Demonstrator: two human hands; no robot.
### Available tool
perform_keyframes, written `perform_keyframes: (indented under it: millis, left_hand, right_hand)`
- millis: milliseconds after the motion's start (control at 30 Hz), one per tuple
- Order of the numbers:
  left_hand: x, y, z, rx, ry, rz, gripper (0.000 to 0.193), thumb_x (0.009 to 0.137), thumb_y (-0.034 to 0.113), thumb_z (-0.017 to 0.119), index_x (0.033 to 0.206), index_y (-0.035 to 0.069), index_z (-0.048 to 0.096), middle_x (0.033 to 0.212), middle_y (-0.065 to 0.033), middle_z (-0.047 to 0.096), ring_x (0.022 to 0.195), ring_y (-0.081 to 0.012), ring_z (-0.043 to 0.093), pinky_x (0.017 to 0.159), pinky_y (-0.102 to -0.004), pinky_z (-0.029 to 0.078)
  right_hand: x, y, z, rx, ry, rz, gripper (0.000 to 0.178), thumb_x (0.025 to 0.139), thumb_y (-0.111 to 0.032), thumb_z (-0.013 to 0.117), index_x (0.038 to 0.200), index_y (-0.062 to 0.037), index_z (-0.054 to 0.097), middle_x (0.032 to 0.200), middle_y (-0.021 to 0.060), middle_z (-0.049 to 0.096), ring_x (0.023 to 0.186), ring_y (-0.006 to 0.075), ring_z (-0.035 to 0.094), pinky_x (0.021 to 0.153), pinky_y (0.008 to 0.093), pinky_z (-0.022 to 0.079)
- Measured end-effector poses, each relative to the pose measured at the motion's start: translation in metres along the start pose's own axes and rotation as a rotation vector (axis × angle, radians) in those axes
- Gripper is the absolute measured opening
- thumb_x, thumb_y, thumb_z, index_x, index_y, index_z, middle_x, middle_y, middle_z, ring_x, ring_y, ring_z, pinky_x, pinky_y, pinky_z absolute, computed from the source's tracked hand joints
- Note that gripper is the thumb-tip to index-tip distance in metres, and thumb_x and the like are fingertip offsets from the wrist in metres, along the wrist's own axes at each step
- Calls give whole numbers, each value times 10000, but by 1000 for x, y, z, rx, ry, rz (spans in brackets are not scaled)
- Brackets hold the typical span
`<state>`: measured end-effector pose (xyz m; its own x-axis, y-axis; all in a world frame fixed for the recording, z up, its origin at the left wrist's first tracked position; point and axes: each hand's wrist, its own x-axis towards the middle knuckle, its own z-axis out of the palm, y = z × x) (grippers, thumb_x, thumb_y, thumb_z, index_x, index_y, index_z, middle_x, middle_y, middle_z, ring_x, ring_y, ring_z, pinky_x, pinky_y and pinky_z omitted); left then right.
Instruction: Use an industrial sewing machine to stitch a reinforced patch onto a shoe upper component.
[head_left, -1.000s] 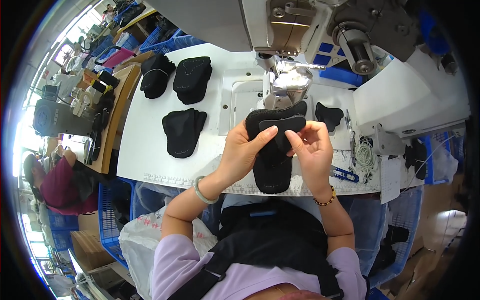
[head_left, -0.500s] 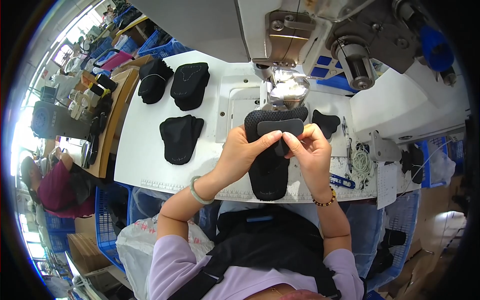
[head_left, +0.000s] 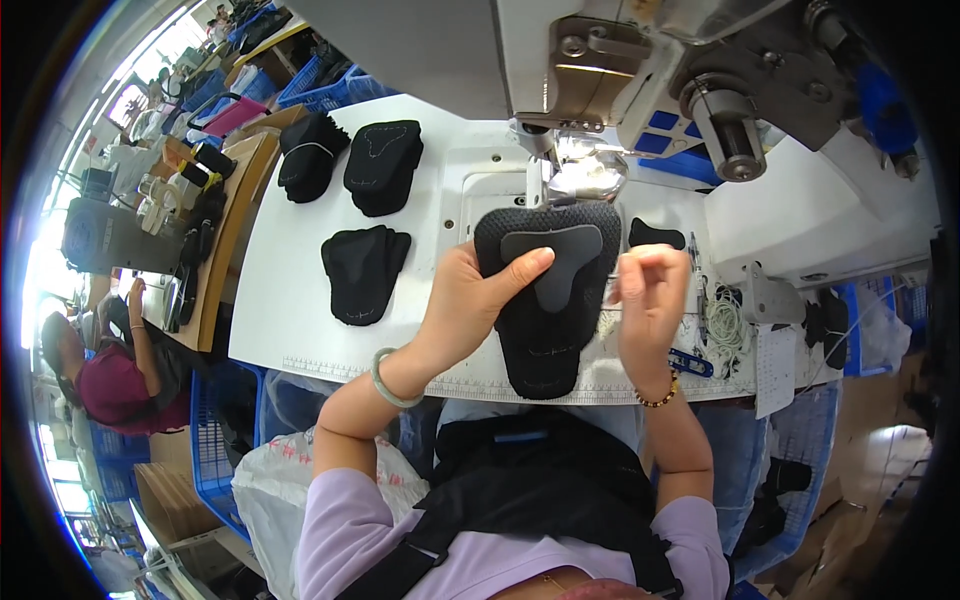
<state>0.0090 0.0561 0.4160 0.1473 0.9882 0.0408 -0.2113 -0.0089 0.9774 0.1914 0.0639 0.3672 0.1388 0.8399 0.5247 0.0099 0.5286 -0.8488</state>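
My left hand is closed on a black fabric piece, wide at the top and narrower below, with a textured upper edge. Its thumb presses a smaller dark grey T-shaped patch flat against the piece's upper part. Another black layer seems to lie under the lower end. Just right of the fabric, my right hand is raised with its fingers curled together, the tips blurred. Whether anything is between them is hidden. Directly beyond the fabric stands the sewing machine's needle area.
Stacks of black pieces lie on the white table's left. At the right are a small black patch, a coil of pale cord and a blue-handled tool. The machine head overhangs the far side. Another person sits at far left.
My right hand has let go of the grey patch and moved right. The patch, earlier folded or tilted under both thumbs, now lies flat and fully shows on the fabric piece.
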Motion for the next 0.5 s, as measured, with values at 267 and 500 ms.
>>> perform_keyframes:
  millis: [267, 500]
  left_hand:
    - [-1, 13, 0, -191, 54, 29, 189, 887, 103, 650, 994, -52, 641, 890, -67, 673, 756, -95, 624, 675, -225, 518]
    - [5, 16, 0, -275, 147, 82, 161, 883, 93, 647, 975, -40, 638, 897, -68, 666, 772, -104, 628, 686, -224, 515]
  right_hand:
    - [23, 12, -11, -720, -145, -1054, 408, 697, -57, 754, 1046, -243, 651, 940, 12, 471, 854, 181, 489, 730, 308, 403]
    - [43, 6, 11, -737, -50, -1239, 336, 724, -110, 673, 978, -330, 676, 893, -70, 428, 808, 96, 449, 749, 272, 384]
